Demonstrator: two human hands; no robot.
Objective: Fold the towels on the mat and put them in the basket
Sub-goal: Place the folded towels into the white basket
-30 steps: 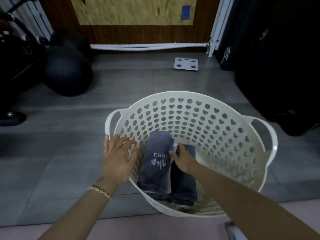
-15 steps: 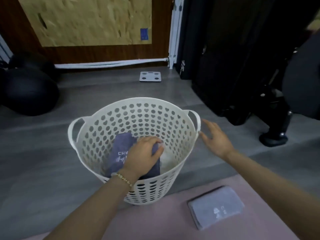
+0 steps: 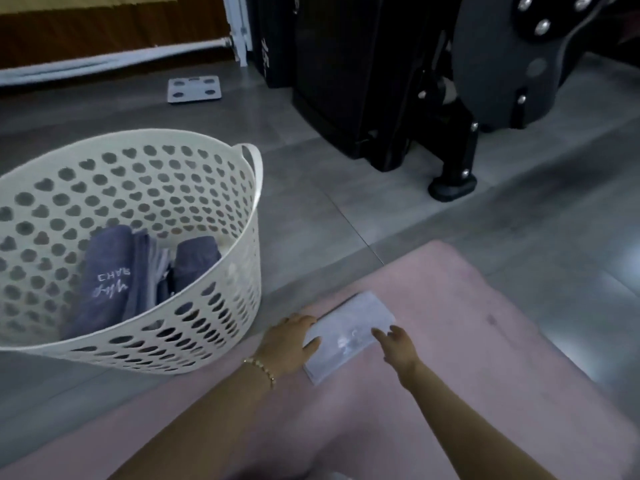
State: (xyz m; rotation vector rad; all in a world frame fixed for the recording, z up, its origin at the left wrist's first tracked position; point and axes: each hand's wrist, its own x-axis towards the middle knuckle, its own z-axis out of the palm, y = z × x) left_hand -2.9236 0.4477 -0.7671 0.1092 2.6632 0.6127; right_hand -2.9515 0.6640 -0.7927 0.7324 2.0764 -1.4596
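A folded pale grey towel (image 3: 349,336) lies on the pink mat (image 3: 467,341) just right of the basket. My left hand (image 3: 289,344) touches the towel's left end, thumb on top. Near the towel's right edge my right hand (image 3: 394,344) reaches in with straight fingers, at or just above the cloth. The white plastic basket (image 3: 221,317) with heart-shaped holes stands on the floor at the left. Inside it, folded dark blue towels (image 3: 107,282) stand on edge, one with white lettering.
Black gym equipment (image 3: 450,109) with a foot on the floor stands behind the mat at the right. A white bathroom scale (image 3: 194,89) lies on the grey tiles (image 3: 311,188) near the back wall.
Both hands left the basket and moved right and down to the folded towel on the mat. My view swung right, so the basket now sits at the left.
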